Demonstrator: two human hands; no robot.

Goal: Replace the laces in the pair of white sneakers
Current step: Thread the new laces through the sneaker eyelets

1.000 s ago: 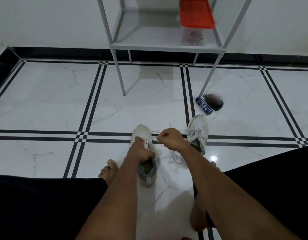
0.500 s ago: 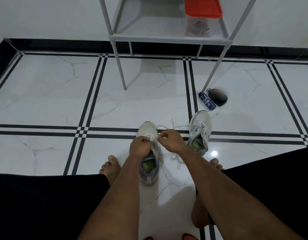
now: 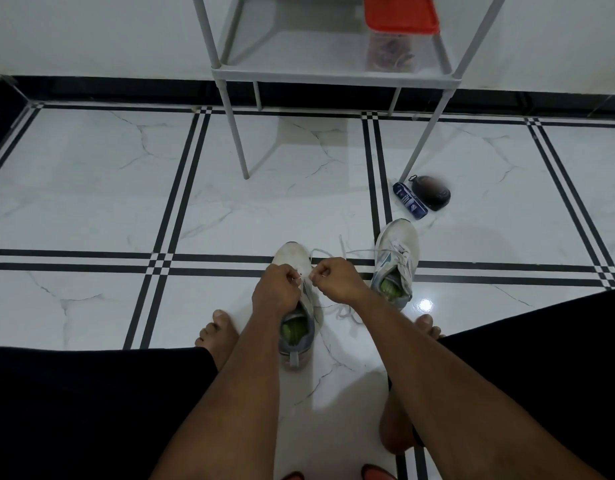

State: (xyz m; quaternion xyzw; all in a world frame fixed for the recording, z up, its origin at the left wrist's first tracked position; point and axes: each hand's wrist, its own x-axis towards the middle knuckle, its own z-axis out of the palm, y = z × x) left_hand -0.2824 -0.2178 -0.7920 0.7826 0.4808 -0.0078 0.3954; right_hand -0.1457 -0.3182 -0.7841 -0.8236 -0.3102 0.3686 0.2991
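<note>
Two white sneakers with green insoles stand on the floor between my feet. Over the near left sneaker (image 3: 291,258) my left hand (image 3: 275,295) has its fingers curled at the eyelet row. My right hand (image 3: 337,279) pinches a white lace (image 3: 347,311) just beside it. Loose lace trails on the floor to the right of this shoe and runs up past its toe. The right sneaker (image 3: 396,252) stands a little farther off, with its lace threaded and loosely bunched over the tongue.
A grey metal shelf rack (image 3: 333,79) stands ahead with a red-lidded clear box (image 3: 398,26) on it. By its right front leg lie a blue packet (image 3: 410,200) and a dark round object (image 3: 434,192). My bare feet and black-clad legs flank the shoes.
My left hand has come up from the shoe's collar to the eyelets, close to my right hand. The view has tilted down a little.
</note>
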